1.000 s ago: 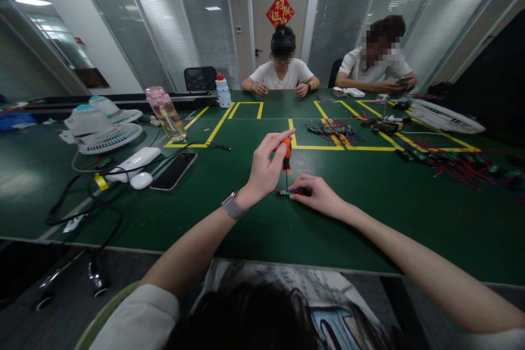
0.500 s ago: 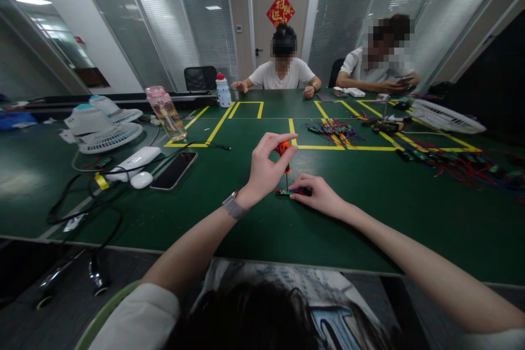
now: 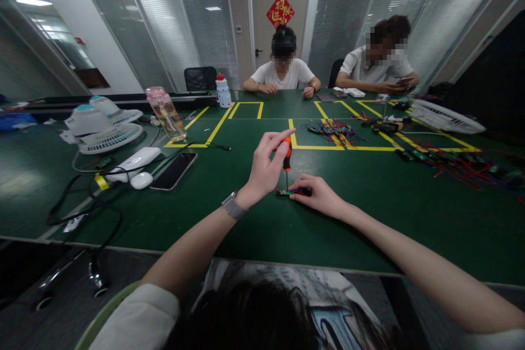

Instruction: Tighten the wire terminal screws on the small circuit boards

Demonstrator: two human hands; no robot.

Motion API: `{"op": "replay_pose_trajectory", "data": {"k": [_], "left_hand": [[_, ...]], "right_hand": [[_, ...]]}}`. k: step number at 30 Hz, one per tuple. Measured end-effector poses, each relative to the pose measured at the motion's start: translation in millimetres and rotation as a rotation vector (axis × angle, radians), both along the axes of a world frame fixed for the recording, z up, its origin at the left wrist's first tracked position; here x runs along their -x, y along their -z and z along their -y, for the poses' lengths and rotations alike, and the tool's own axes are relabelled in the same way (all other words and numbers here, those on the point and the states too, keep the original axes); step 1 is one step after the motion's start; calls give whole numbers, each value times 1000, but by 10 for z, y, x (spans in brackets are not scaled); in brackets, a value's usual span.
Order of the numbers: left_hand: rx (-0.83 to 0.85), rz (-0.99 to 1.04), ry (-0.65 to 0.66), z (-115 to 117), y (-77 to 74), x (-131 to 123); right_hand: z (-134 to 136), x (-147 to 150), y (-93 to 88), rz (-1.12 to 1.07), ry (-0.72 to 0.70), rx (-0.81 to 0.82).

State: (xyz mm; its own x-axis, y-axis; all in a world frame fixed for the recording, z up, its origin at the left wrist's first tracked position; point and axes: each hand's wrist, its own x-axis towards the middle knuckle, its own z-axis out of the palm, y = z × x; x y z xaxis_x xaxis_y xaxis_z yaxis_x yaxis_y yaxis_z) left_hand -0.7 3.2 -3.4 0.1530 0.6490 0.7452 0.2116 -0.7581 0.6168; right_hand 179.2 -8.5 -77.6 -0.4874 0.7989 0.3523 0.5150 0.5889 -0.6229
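Note:
An upright screwdriver (image 3: 287, 162) with an orange and black handle stands with its shaft pointing down at a small green circuit board (image 3: 283, 193). The thumb and fingers of my left hand (image 3: 264, 163) are closed round the handle's upper part, the index finger stretched forward. On the table, my right hand (image 3: 322, 195) pinches the board's right end, where thin red and blue wires run under the fingers. Whether the tip sits in a screw is too small to tell.
A phone (image 3: 174, 170), a white case (image 3: 133, 164) and black cables lie left, near white fans (image 3: 109, 130) and a pink-topped bottle (image 3: 166, 115). Wired boards (image 3: 336, 132) are heaped beyond my hands and at right. Two people sit across the green table (image 3: 229, 235).
My left thumb and fingers have closed in on the screwdriver handle from a wider spread. My right hand and the board have stayed put. The person opposite has drawn one hand inward.

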Motion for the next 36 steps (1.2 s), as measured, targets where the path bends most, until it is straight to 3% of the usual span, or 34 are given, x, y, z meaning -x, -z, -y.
{"op": "replay_pose_trajectory", "data": {"k": [4,10,15,20,27,33,36], "left_hand": [[107,56,111,-21,14,-2],[-8,-15,-46,-9,-3,15],[-4,35,83,0,8,7],[-55,7,-26,6,-2,4],[8,27,91,5,0,3],[-29,-11,-52,11,-18,9],[-7,-9,-29,2,-21,22]], "right_hand": [[0,0,4,-8,-2,16],[2,1,3,-9,3,11],[2,2,-3,-5,-1,14],[3,5,-3,1,3,-5],[-3,0,8,0,-1,8],[4,-2,-8,2,2,22],[7,0,-15,2,-2,30]]}}
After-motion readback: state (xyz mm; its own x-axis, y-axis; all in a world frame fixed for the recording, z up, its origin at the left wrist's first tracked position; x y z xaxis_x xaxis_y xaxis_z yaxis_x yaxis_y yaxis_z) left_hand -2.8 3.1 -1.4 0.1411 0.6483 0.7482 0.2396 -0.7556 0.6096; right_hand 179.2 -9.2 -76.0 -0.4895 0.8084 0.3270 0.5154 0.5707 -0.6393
